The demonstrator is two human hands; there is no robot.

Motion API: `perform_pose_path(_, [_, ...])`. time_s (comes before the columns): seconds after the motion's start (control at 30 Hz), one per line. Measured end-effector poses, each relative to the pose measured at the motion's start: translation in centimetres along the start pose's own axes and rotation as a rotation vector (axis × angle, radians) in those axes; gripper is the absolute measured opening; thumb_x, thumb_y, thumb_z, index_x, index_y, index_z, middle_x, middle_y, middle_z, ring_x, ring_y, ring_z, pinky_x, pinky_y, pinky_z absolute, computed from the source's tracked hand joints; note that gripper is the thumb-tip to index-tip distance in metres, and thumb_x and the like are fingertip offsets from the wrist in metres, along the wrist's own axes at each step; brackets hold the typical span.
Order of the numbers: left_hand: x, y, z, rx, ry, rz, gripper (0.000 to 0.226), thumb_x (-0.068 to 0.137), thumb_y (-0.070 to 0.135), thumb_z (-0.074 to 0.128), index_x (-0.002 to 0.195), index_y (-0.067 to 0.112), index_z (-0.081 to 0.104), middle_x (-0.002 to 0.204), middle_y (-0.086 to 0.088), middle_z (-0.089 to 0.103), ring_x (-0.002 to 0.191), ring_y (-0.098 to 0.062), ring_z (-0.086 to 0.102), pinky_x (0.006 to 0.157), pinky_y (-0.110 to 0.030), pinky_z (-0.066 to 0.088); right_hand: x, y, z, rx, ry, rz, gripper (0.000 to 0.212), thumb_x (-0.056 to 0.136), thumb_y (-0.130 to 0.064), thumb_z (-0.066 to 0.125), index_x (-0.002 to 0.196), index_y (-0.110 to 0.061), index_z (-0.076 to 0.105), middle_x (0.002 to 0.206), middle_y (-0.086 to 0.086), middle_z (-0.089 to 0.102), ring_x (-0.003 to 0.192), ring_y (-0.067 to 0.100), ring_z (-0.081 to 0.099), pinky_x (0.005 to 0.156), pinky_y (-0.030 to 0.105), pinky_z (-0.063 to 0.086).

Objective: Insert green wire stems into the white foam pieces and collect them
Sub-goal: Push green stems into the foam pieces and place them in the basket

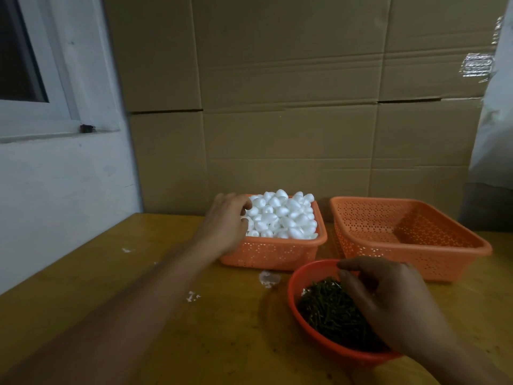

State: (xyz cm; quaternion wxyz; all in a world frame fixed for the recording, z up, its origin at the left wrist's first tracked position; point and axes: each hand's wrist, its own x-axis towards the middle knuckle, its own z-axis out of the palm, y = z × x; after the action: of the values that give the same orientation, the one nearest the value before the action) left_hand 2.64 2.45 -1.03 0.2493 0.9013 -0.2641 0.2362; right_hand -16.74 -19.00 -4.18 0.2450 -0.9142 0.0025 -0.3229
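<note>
A square orange basket (273,254) at the table's middle is heaped with white foam pieces (283,216). My left hand (226,220) reaches over its left rim, and its curled fingers touch the foam at the pile's left edge. Whether they hold a piece is hidden. A round red bowl (295,297) in front holds a heap of short green wire stems (329,308). My right hand (388,298) hovers over the bowl with fingers bent down toward the stems; no stem shows between the fingertips.
A larger orange basket (410,237) with nothing visible inside stands at the right. White foam scraps (268,278) lie on the yellow wooden table (138,273). Cardboard boxes (291,107) form a wall behind, and a white wall with a window is at the left.
</note>
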Motion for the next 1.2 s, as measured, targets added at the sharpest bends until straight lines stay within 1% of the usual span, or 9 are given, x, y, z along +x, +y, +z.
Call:
perform_pose_path(0.23, [3.0,-0.7,-0.3,0.192,-0.278,0.007,0.037,0.09,0.007,0.064,0.125,0.018,0.066,0.126,-0.006,0.06,0.121,-0.025,0.049,0.098,-0.039,0.046,-0.2,-0.2,0.0,-0.006,-0.033,0.019,0.019,0.089,-0.034,0.066,0.105,-0.032,0.076,0.08,-0.016,0.071,0.071,0.005,0.067,0.079,0.045,0.054])
perform_pose_path(0.33, [3.4,-0.3,-0.1,0.26,-0.346,0.016,0.02,0.087,0.002,0.061,0.098,0.018,0.067,0.115,-0.006,0.062,0.113,-0.028,0.058,0.09,-0.039,0.051,-0.2,-0.3,0.1,-0.016,-0.036,0.015,0.018,0.089,-0.034,0.068,0.105,-0.032,0.076,0.081,-0.016,0.072,0.073,0.006,0.067,0.081,0.043,0.053])
perform_pose_path(0.43, [3.5,0.0,0.3,0.296,-0.357,0.048,0.019,0.085,-0.002,0.058,0.077,0.016,0.059,0.082,0.001,0.05,0.092,-0.029,0.059,0.068,-0.031,0.04,-0.2,-0.3,0.1,-0.023,-0.032,0.012,0.017,0.089,-0.034,0.07,0.103,-0.031,0.078,0.081,-0.018,0.072,0.073,0.005,0.066,0.08,0.042,0.053])
perform_pose_path(0.7, [3.8,-0.4,1.0,0.326,-0.322,0.064,0.038,0.089,0.005,0.058,0.058,0.018,0.041,0.077,0.0,0.046,0.08,-0.022,0.05,0.067,-0.031,0.036,-0.2,-0.2,0.0,-0.034,-0.026,0.0,0.017,0.089,-0.035,0.068,0.104,-0.031,0.077,0.082,-0.019,0.071,0.074,0.004,0.065,0.079,0.043,0.053])
perform_pose_path(0.8, [3.5,-0.4,0.9,0.317,-0.262,0.101,0.02,0.091,0.006,0.058,0.072,0.012,0.056,0.087,-0.002,0.053,0.092,-0.025,0.054,0.074,-0.036,0.043,-0.2,-0.3,0.0,-0.04,-0.014,-0.008,0.017,0.088,-0.035,0.069,0.102,-0.031,0.077,0.079,-0.019,0.071,0.072,0.004,0.065,0.077,0.044,0.053])
perform_pose_path(0.83, [3.3,-0.5,0.9,0.288,-0.221,0.118,0.009,0.092,0.007,0.058,0.085,0.01,0.064,0.097,-0.004,0.056,0.098,-0.025,0.054,0.08,-0.037,0.046,-0.2,-0.4,0.0,-0.04,-0.012,-0.011,0.016,0.088,-0.035,0.069,0.102,-0.031,0.077,0.078,-0.019,0.071,0.072,0.004,0.065,0.077,0.044,0.053])
perform_pose_path(0.9, [2.7,-0.4,1.1,0.148,-0.118,0.12,0.012,0.094,0.011,0.061,0.105,0.01,0.067,0.107,-0.004,0.058,0.103,-0.023,0.055,0.084,-0.035,0.045,-0.2,-0.4,0.1,-0.043,-0.013,-0.016,0.016,0.088,-0.035,0.069,0.101,-0.031,0.077,0.078,-0.019,0.071,0.072,0.004,0.065,0.077,0.043,0.053])
perform_pose_path(1.03, [0.5,1.1,1.2,-0.199,0.042,0.106,0.009,0.095,0.023,0.066,0.104,0.021,0.065,0.102,0.008,0.064,0.096,-0.016,0.062,0.084,-0.037,0.051,-0.3,-0.7,0.1,-0.047,-0.014,-0.019,0.014,0.088,-0.032,0.071,0.099,-0.031,0.078,0.074,-0.021,0.067,0.07,0.006,0.063,0.076,0.044,0.053])
perform_pose_path(1.2, [-3.2,4.3,1.5,-0.669,0.012,0.104,0.008,0.092,0.022,0.072,0.099,0.024,0.068,0.1,0.011,0.07,0.09,-0.007,0.068,0.08,-0.033,0.058,-0.3,-0.8,-0.1,-0.064,-0.056,-0.037,0.016,0.09,-0.034,0.068,0.103,-0.032,0.077,0.077,-0.032,0.055,0.074,0.0,0.06,0.08,0.041,0.052])
